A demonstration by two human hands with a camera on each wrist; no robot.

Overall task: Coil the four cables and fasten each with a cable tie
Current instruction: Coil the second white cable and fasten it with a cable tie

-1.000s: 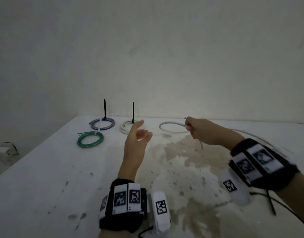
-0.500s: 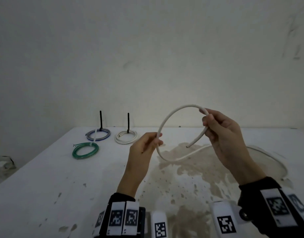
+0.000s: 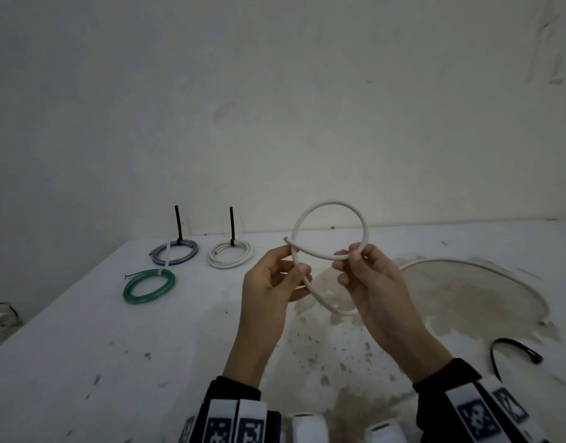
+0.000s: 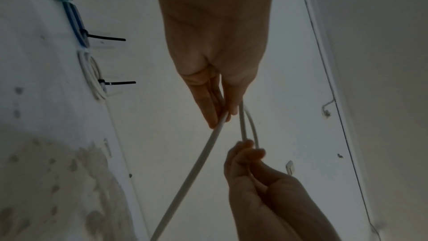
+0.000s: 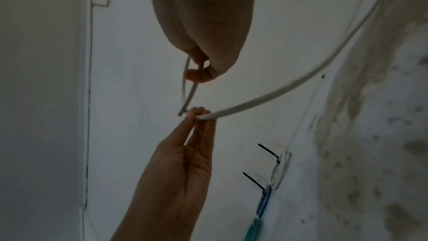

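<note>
A white cable (image 3: 329, 204) is bent into one loop in the air above the table (image 3: 83, 346). My left hand (image 3: 296, 266) pinches it where the free end crosses the loop; the pinch shows in the left wrist view (image 4: 221, 114). My right hand (image 3: 348, 260) pinches the loop's right side, fingers curled round it (image 5: 197, 72). The rest of the cable (image 3: 467, 262) trails down to the table in a wide arc on the right. A loose black cable tie (image 3: 511, 350) lies at the right.
At the far left of the table lie three tied coils: green (image 3: 149, 285), blue-grey (image 3: 173, 252) and white (image 3: 229, 253). Black tie tails (image 3: 178, 225) stand up from the back two. A wall rises just behind the table. Brown stains mark the table's middle.
My right hand lifted the cable end off the table, and my left hand took hold of it. The open arc has since closed into a full loop between both hands.
</note>
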